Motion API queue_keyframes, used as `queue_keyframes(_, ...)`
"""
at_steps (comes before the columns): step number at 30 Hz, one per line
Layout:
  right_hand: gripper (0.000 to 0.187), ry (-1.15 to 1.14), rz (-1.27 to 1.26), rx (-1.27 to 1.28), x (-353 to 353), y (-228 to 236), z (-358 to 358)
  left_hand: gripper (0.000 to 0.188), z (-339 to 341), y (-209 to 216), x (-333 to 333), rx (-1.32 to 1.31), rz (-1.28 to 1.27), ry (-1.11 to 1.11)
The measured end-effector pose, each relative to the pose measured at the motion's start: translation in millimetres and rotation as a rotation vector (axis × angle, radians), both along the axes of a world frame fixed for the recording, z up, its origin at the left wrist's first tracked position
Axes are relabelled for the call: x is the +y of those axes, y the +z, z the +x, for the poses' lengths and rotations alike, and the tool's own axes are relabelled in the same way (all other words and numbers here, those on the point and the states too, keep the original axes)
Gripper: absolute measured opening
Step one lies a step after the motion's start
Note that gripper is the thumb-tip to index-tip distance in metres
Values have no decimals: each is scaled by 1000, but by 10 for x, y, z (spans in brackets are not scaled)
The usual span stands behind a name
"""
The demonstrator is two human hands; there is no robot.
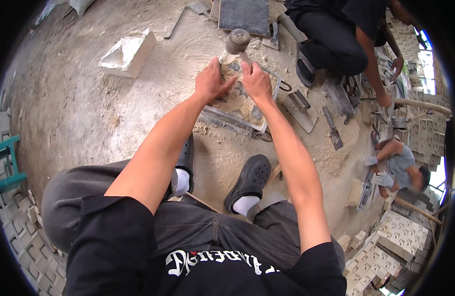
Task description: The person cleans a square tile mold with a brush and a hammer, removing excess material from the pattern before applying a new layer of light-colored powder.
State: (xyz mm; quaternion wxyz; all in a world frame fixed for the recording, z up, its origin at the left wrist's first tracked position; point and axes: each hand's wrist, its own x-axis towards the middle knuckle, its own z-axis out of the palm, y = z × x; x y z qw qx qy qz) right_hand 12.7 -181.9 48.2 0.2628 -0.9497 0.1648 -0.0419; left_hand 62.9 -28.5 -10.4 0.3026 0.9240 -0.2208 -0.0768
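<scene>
My right hand (257, 81) is closed around the handle of a mallet (237, 41), whose thick round head is raised above the far side of a metal mold (230, 120). Pale sandy material (240, 104) lies inside the mold, with several grey shapes showing through it. At the mold's left side, my left hand (211, 81) is open with thumb and fingers apart, resting at or just over the sand. It holds nothing. A looped metal handle (285, 86) sticks out from the mold's right side.
A white hollowed block (128, 54) lies to the left. Right of the mold are a trowel (300, 111) and a narrow flat tool (333, 129). A dark board (243, 17) lies beyond. One person (331, 37) crouches close by; another (400, 165) works farther right. A green stool (8, 163) stands far left.
</scene>
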Motion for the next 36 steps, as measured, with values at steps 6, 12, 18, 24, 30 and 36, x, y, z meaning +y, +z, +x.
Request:
queue_keyframes(6,46,-47,93,-4,167,88,17,102,14,-19,64,-50,24,42)
queue_keyframes(12,46,-94,51,-36,131,56,-8,99,-27,44,27,-42,39,18)
queue_keyframes(18,45,-91,32,-18,104,-11,-76,97,9,33,16,-87,-1,5)
queue_keyframes(24,47,-145,117,0,206,-29,-149,86,-2,-16,61,-71,-35,61)
queue_keyframes(30,44,-103,103,-30,102,-15,-121,62,10,-85,34,-34,-132,232)
queue_keyframes(36,43,0,78,38,247,69,-212,45,28,-234,84,-71,-178,338)
